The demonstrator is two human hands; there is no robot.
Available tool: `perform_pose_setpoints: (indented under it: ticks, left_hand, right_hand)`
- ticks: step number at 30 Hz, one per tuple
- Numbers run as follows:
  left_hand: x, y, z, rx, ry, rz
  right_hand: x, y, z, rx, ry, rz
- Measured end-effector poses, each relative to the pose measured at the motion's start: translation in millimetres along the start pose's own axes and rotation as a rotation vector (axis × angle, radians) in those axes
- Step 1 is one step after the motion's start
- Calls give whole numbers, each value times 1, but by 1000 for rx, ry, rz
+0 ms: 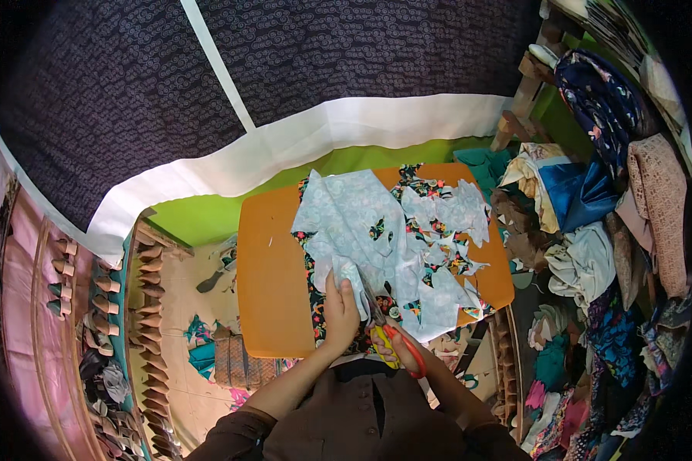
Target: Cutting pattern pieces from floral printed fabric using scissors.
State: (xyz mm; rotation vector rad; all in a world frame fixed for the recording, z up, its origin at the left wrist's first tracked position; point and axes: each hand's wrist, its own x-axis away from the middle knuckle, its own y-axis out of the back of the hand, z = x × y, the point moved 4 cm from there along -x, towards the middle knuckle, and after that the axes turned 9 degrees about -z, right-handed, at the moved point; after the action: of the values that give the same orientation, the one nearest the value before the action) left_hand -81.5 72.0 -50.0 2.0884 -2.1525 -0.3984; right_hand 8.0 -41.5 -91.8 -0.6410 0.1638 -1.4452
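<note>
In my right hand [396,348] is a pair of scissors [409,355] with red and yellow handles, its blades pointing away from me into the cloth. My left hand [341,310] grips a folded edge of the floral fabric [346,203], just left of the blades. The fabric's pale blue back faces up, and its dark flowered face shows along the left edge and through small openings. Right of the blades lie several irregular cut fabric scraps [442,211], some pale side up. All this cloth rests on an orange table [273,261].
A dark patterned curtain [361,54] with a white border hangs beyond the table. Wooden shoe lasts [152,330] stand in rows on the left. Heaped cloths [584,261] fill the right side. A brown woven piece [238,359] and teal scraps lie on the floor at lower left.
</note>
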Motion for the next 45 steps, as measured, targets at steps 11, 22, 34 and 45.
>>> perform_pose_setpoints:
  ticks: [11, 22, 34, 45]
  left_hand:
    - [-4, -3, -8, 151, -28, 19]
    - [-3, -9, -12, 171, 9, 61]
    - [-28, -10, 9, 497, 480, 354]
    - [-52, 4, -4, 568, 747, 608]
  right_hand:
    - [7, -11, 27, 104, 5, -116]
    - [0, -19, 33, -17, 147, -95]
    - [1, -11, 40, 126, 92, -136]
    - [9, 3, 32, 295, 32, -100]
